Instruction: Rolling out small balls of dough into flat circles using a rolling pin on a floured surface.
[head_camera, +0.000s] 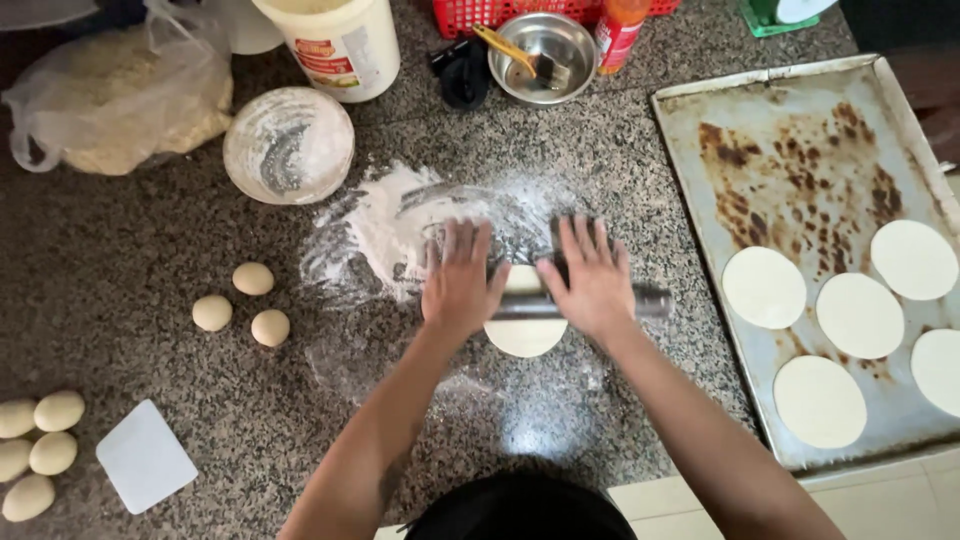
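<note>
Grip: left hand (460, 282) and right hand (593, 280) lie flat, fingers spread, palms pressing the rolling pin (580, 303) across the dough round (525, 335) on the floured table (150, 300); best kept even, light pressure.

Floured bowl (288, 145), white bucket (340, 42), steel bowl (545, 55), white scraper (146, 456)

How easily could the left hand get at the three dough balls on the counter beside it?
Probably yes. The three dough balls lie on open counter to the left of the left hand, with nothing between them. The hand now rests flat on the rolling pin, so it must lift off first.
</note>
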